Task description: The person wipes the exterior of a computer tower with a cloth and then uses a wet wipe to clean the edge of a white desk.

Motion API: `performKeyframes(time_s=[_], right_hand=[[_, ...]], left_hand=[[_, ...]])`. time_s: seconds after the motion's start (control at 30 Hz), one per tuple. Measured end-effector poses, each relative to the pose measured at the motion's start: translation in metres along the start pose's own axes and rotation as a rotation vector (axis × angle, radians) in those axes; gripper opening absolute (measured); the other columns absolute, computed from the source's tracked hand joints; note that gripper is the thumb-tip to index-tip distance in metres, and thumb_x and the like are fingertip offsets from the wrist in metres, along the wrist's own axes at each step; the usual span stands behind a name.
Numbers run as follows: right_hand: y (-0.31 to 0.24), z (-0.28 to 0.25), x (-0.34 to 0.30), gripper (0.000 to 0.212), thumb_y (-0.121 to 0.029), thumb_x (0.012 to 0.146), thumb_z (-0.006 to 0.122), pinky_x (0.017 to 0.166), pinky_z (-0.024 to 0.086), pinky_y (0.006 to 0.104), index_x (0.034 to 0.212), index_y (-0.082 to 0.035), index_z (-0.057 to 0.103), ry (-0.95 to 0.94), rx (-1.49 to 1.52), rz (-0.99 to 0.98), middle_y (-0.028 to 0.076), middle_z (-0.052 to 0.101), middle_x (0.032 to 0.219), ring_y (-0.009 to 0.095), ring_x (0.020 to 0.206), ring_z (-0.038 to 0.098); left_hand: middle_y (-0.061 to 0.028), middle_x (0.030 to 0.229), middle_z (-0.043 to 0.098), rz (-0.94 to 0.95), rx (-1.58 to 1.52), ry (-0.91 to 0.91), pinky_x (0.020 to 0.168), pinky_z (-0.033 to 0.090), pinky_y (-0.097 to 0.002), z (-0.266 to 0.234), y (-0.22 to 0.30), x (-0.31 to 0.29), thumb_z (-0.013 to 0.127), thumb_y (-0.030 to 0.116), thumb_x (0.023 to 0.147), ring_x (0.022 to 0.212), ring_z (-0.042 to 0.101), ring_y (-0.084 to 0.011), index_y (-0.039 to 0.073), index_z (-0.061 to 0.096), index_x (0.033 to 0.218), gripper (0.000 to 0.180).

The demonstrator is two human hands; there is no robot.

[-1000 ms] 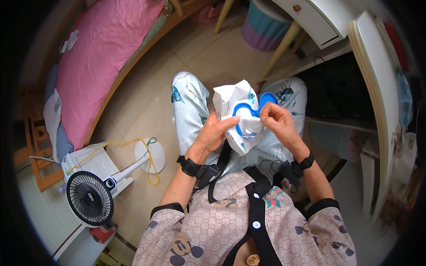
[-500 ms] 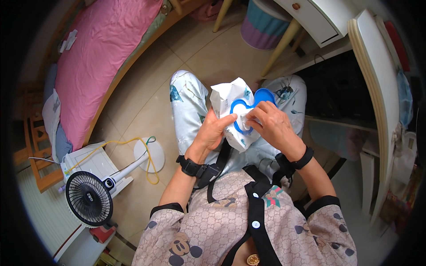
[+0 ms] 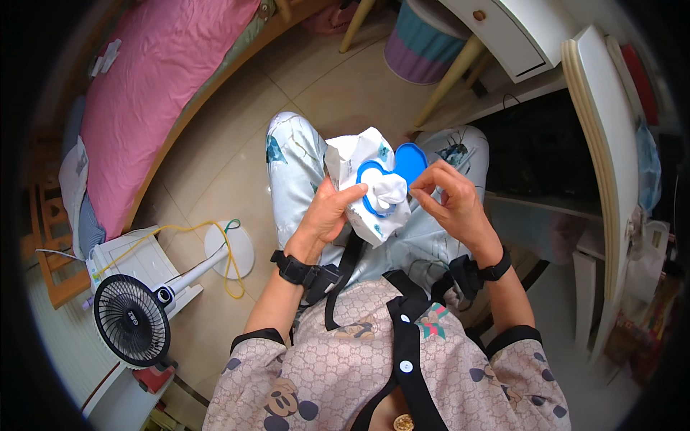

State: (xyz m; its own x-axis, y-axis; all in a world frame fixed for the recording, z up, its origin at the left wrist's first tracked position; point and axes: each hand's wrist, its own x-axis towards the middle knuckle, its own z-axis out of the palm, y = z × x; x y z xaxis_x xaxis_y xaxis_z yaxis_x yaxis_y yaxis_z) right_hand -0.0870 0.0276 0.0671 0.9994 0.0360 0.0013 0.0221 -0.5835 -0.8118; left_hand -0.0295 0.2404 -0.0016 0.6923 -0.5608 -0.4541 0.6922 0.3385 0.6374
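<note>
My left hand (image 3: pixel 327 212) grips a white soft pack of wet wipes (image 3: pixel 352 154) above my lap, the thumb lying on its top by the blue rim. Its round blue lid (image 3: pixel 411 164) is flipped up on the far right side. A crumpled white wipe (image 3: pixel 389 192) pokes up out of the opening. Just right of that wipe is my right hand (image 3: pixel 454 205), thumb and forefinger pinched together at the wipe's edge. Whether the fingertips hold any of it cannot be made out.
A black-and-white fan (image 3: pixel 133 321) with a yellow cord (image 3: pixel 231 266) is at the left. Beyond it lies a bed with a pink sheet (image 3: pixel 154 93). A striped bin (image 3: pixel 424 47) stands at the back under a white drawer table (image 3: pixel 503 32). To the right is a white panel (image 3: pixel 596 144).
My right fingers have drawn back to the right from the opening, and the wipe now stands up fuller out of it. The whole view has shifted slightly.
</note>
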Motion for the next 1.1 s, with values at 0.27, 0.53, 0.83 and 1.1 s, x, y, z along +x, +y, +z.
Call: performKeyframes(time_s=[0.27,0.53,0.83,1.1], right_hand=[[0.005,0.029,0.008,0.011,-0.007,0.072,0.066,0.059,0.049,0.0368,0.073,-0.004,0.055,0.004,-0.392,-0.154,0.008,0.055,0.074,0.026,0.069,0.059],[0.011,0.021,-0.001,0.009,-0.003,0.075,0.062,0.056,0.043,0.0297,0.074,-0.004,0.053,-0.015,0.154,0.045,0.004,0.051,0.076,0.016,0.067,0.053],[0.011,-0.016,-0.003,0.010,-0.005,0.079,0.063,0.062,0.033,0.0188,0.075,-0.005,0.054,-0.172,0.433,0.190,0.000,0.044,0.091,0.006,0.076,0.041],[0.011,-0.051,0.005,0.010,-0.007,0.084,0.059,0.072,0.041,0.0202,0.081,-0.006,0.050,0.015,0.675,0.078,0.004,0.059,0.100,0.005,0.079,0.049]], left_hand=[[-0.0076,0.121,0.055,-0.011,0.046,-0.027,0.091,0.050,-0.0352,0.015,-0.002,0.002,0.067,0.006,0.083,0.108,0.057,-0.0177,0.004,0.037,0.134,0.059],[-0.0087,0.121,0.055,-0.002,-0.013,-0.039,0.095,0.047,-0.0354,0.008,-0.006,0.003,0.066,0.005,0.082,0.111,0.056,-0.0194,0.003,0.037,0.133,0.058],[-0.0094,0.120,0.056,-0.070,-0.061,-0.016,0.094,0.048,-0.0364,0.000,-0.001,0.002,0.065,0.003,0.082,0.110,0.057,-0.0208,0.002,0.036,0.134,0.060],[-0.0119,0.122,0.055,-0.059,-0.094,-0.037,0.095,0.049,-0.0385,-0.004,0.000,0.002,0.066,0.003,0.080,0.110,0.058,-0.0243,0.001,0.036,0.135,0.063]])
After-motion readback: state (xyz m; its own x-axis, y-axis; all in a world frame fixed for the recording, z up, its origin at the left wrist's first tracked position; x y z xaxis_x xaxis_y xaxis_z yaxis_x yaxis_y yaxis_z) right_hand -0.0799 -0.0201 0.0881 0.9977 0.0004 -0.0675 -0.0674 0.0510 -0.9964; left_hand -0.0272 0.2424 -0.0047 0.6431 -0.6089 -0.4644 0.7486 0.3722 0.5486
